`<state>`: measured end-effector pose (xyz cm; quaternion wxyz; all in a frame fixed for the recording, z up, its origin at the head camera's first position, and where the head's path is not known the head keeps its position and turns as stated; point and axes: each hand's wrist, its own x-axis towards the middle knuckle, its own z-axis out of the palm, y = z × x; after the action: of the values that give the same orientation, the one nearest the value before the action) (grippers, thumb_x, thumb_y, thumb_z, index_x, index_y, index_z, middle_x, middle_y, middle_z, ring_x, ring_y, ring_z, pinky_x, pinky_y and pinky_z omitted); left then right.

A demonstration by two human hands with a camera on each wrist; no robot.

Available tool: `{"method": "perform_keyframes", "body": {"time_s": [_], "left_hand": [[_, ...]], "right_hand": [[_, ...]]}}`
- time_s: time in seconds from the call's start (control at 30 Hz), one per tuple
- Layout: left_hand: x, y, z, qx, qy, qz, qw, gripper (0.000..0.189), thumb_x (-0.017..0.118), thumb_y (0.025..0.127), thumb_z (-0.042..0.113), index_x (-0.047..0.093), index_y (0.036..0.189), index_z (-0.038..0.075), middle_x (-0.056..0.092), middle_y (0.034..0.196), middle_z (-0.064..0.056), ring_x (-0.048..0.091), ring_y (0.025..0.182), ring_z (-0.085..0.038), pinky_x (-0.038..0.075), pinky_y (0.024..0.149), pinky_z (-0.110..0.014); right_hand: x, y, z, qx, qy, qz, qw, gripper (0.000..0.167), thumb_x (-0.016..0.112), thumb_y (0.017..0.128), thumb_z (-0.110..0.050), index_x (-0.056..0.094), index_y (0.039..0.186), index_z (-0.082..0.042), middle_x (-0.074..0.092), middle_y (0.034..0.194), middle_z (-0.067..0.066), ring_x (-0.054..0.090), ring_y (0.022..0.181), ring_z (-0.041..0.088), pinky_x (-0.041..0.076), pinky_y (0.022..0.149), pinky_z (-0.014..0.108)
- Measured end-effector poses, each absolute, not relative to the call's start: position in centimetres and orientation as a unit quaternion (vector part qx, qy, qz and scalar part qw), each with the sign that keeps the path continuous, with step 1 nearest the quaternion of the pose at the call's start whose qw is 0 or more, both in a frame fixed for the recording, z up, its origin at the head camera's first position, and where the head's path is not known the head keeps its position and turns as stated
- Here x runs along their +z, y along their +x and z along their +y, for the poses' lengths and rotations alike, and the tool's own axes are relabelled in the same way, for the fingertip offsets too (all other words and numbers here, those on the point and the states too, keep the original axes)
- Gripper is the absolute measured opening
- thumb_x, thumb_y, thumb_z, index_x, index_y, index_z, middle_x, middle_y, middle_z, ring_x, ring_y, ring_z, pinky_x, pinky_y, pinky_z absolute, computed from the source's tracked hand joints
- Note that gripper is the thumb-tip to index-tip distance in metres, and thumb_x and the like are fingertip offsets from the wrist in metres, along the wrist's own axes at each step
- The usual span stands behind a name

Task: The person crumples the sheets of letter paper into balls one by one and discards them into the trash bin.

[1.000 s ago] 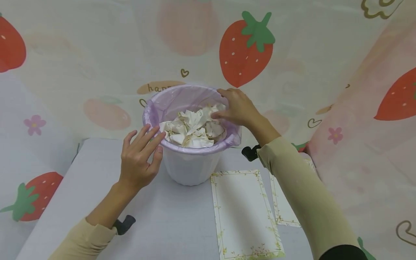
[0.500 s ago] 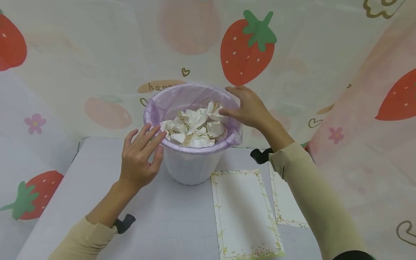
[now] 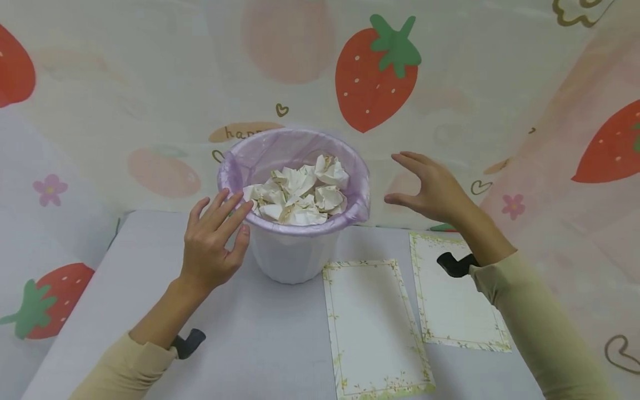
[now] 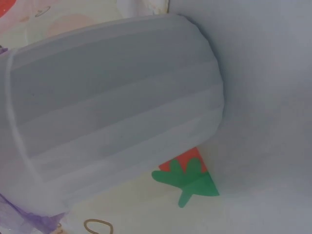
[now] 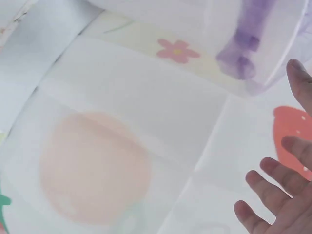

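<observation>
A white bin (image 3: 295,258) lined with a purple plastic bag (image 3: 357,211) stands on the table in the head view. Inside lie several crumpled balls of white paper (image 3: 300,191) with a yellowish print. My left hand (image 3: 212,244) has its fingers spread at the bin's left rim; whether the fingertips touch it cannot be told. In the air to the right of the bin, apart from it, is my right hand (image 3: 432,189), thumb and fingers spread, holding nothing. The left wrist view shows the bin's ribbed side (image 4: 117,92); the right wrist view shows my right fingers (image 5: 275,192) beside the bin.
Two flat sheets with floral borders lie on the table to the right: a nearer sheet (image 3: 377,328) and a farther sheet (image 3: 460,300), partly under the right forearm's line of sight. A strawberry-printed cloth (image 3: 460,66) hangs behind and at the sides of the table (image 3: 270,344).
My right hand has left the paper balls and the bin's right rim and moved out to the right. More of the farther sheet shows now. My left hand stays in place.
</observation>
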<state>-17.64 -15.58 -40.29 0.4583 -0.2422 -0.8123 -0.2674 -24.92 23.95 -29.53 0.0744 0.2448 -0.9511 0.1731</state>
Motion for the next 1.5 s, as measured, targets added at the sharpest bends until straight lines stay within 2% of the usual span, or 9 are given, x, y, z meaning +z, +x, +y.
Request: {"method": "perform_keyframes", "body": {"time_s": [0.27,0.4,0.53,0.8,0.93,1.13,1.23,1.33,1.5], "left_hand": [[-40.6,-17.7,-15.8,-0.258,-0.248,-0.816,0.455,0.043,0.048,0.092,0.025,0.068,0.126,0.006,0.063,0.132,-0.014,0.053,0.129,-0.037,0.032,0.111,-0.057],[-40.7,-17.7,-15.9,-0.252,-0.255,-0.815,0.456,0.044,0.048,0.092,0.025,0.068,0.126,0.005,0.063,0.133,-0.015,0.052,0.129,-0.039,0.033,0.111,-0.058],[-40.7,-17.6,-16.0,-0.252,-0.259,-0.807,0.467,0.043,0.049,0.091,0.023,0.068,0.125,0.005,0.063,0.132,-0.015,0.05,0.13,-0.044,0.034,0.109,-0.06],[-41.3,-17.1,-16.2,-0.245,-0.257,-0.8,0.483,0.045,0.05,0.091,0.024,0.067,0.129,0.008,0.059,0.137,-0.017,0.042,0.136,-0.046,0.032,0.109,-0.061],[-42.0,-16.8,-16.5,-0.237,-0.261,-0.8,0.486,0.044,0.05,0.092,0.025,0.066,0.129,0.006,0.054,0.142,-0.019,0.047,0.131,-0.046,0.035,0.108,-0.059],[-44.3,-16.2,-17.1,-0.246,-0.256,-0.785,0.508,0.042,0.047,0.097,0.027,0.069,0.123,0.003,0.058,0.136,-0.023,0.058,0.116,-0.045,0.045,0.093,-0.059],[-46.1,-15.5,-17.0,-0.254,-0.242,-0.807,0.475,0.042,0.048,0.094,0.025,0.068,0.125,0.005,0.06,0.134,-0.02,0.063,0.105,-0.043,0.05,0.084,-0.057],[-48.1,-14.8,-16.5,-0.255,-0.231,-0.849,0.401,0.043,0.05,0.091,0.023,0.067,0.126,0.005,0.062,0.132,-0.02,0.066,0.095,-0.042,0.056,0.073,-0.054],[-50.4,-13.4,-14.6,-0.244,-0.214,-0.914,0.244,0.037,0.06,0.09,0.022,0.07,0.121,0.004,0.065,0.125,-0.023,0.07,0.091,-0.04,0.058,0.06,-0.048]], "right_hand": [[-33.2,-22.8,27.2,0.166,0.227,-0.959,0.036,0.091,0.083,0.081,-0.04,0.036,0.155,-0.016,0.03,0.16,0.015,0.035,0.139,0.048,0.035,0.105,0.067],[-35.9,-21.9,28.9,0.169,0.218,-0.961,0.015,0.089,0.08,0.084,-0.042,0.034,0.156,-0.018,0.025,0.162,0.015,0.037,0.135,0.054,0.029,0.104,0.072],[-38.7,-21.0,30.2,0.167,0.209,-0.964,-0.006,0.088,0.076,0.086,-0.047,0.031,0.157,-0.02,0.02,0.164,0.014,0.039,0.134,0.052,0.037,0.1,0.07],[-43.5,-19.1,32.3,0.169,0.195,-0.966,-0.034,0.089,0.076,0.086,-0.046,0.031,0.157,-0.017,0.019,0.162,0.023,0.04,0.128,0.059,0.033,0.098,0.075],[-45.5,-18.1,32.9,0.166,0.191,-0.967,-0.042,0.084,0.074,0.087,-0.046,0.035,0.155,-0.016,0.019,0.161,0.025,0.045,0.123,0.06,0.031,0.1,0.075],[-48.0,-16.5,33.2,0.187,0.172,-0.965,-0.062,0.081,0.073,0.089,-0.044,0.035,0.154,-0.012,0.02,0.159,0.028,0.048,0.121,0.059,0.035,0.096,0.075],[-49.1,-15.9,33.5,0.225,0.149,-0.96,-0.079,0.082,0.07,0.091,-0.046,0.033,0.155,-0.01,0.022,0.159,0.028,0.041,0.13,0.056,0.034,0.098,0.074],[-50.1,-15.6,33.7,0.282,0.125,-0.947,-0.095,0.083,0.069,0.092,-0.044,0.03,0.156,-0.007,0.028,0.157,0.027,0.038,0.134,0.054,0.036,0.1,0.071],[-51.4,-15.4,33.8,0.342,0.093,-0.927,-0.123,0.081,0.069,0.094,-0.039,0.029,0.156,-0.005,0.037,0.152,0.028,0.051,0.126,0.048,0.049,0.093,0.059]]}}
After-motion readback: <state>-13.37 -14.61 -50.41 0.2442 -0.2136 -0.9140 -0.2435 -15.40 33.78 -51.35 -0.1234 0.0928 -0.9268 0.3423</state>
